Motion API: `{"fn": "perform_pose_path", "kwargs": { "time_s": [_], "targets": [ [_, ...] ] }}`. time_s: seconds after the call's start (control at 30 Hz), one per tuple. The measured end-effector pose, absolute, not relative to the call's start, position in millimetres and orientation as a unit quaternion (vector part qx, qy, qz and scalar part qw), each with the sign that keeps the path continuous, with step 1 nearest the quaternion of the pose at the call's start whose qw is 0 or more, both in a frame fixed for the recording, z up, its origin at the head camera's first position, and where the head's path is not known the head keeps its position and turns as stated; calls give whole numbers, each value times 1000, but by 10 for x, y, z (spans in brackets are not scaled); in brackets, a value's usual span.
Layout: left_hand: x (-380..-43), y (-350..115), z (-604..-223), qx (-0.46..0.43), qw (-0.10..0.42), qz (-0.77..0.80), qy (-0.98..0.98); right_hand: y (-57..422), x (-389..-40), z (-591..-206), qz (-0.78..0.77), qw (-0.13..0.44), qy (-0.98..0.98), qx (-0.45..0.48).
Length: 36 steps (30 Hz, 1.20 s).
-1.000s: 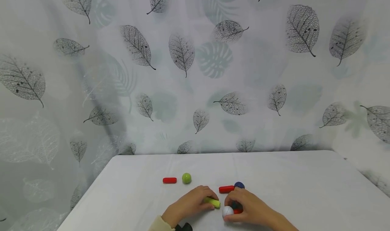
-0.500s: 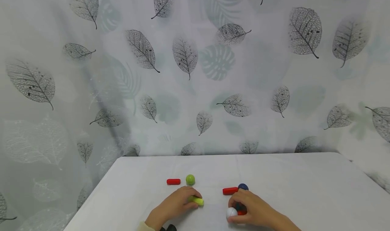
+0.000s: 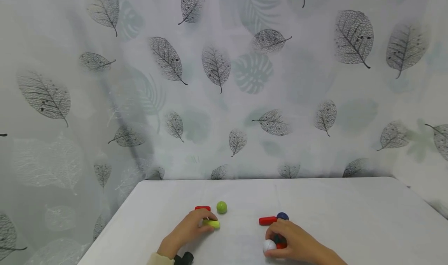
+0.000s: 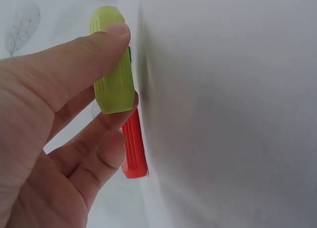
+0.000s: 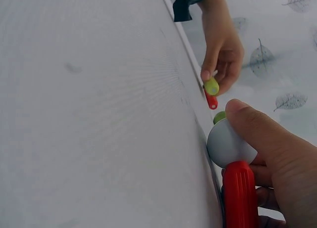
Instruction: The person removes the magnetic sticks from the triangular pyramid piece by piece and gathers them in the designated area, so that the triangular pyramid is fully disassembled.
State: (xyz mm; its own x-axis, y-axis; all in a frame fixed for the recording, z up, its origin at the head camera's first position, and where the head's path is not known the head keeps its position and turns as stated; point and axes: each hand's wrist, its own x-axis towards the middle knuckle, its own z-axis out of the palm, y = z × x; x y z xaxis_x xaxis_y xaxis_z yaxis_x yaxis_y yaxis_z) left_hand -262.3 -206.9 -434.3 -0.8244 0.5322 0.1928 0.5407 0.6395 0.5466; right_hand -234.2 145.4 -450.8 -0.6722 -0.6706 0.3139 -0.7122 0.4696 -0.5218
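Note:
In the head view my left hand [image 3: 187,232] pinches a yellow-green ribbed plastic stick [image 3: 213,224] between thumb and fingers. The left wrist view shows the thumb tip pressed on that yellow-green stick [image 4: 115,74]. Just behind this hand lies a red ribbed stick [image 3: 202,208], partly hidden by it, with a green ball [image 3: 221,207] to its right. Over on the right, my right hand [image 3: 297,241] holds a white ball [image 3: 269,246] with its thumb and fingers. A second red stick [image 5: 240,196] stands end-on against the white ball, under the palm.
Behind the right hand lie another red stick [image 3: 267,220] and a dark blue ball [image 3: 282,216], side by side. A white-covered table [image 3: 350,203] carries everything. A leaf-printed curtain [image 3: 217,101] hangs along the table's far edge.
My left hand has carried the yellow-green stick leftward and away from me, to just in front of the far-left red stick. The right hand keeps its hold on the white ball.

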Motion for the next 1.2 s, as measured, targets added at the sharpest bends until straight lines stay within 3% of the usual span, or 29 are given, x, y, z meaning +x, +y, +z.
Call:
{"fn": "perform_pose_path", "kwargs": {
  "time_s": [0.27, 1.2],
  "targets": [
    [-2647, -2189, -4360, -276, -4, -318, -907, 1465, -2329, -4518, 327, 34, -853, 406],
    [-2653, -2287, -4391, -186, 77, -266, -943, 1448, -2323, -4486, 327, 22, -858, 395]
  ]
}}
